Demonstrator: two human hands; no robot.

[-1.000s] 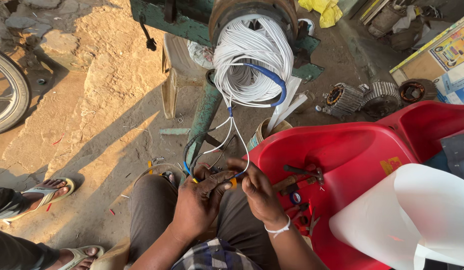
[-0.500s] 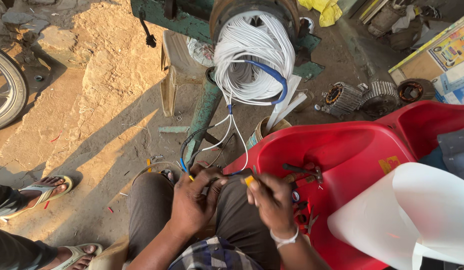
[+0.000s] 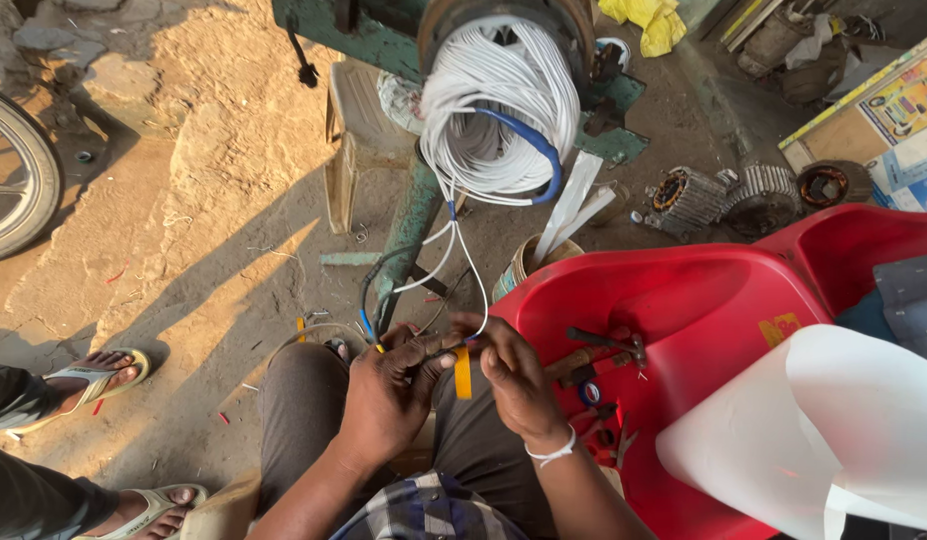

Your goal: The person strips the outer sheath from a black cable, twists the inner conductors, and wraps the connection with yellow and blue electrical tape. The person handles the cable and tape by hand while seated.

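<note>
Hands (image 3: 389, 395) raised; red tub (image 3: 704, 300) holds hammer (image 3: 594, 352)

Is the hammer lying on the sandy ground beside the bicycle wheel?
No, the hammer lies on the red plastic chair, to the right of both hands.

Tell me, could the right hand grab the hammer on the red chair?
Probably yes. The hammer lies in the open on the red chair, just beside the right hand, with nothing between them. But that hand is busy pinching a strip of yellow tape at the wires, so it would need to let go.
</note>
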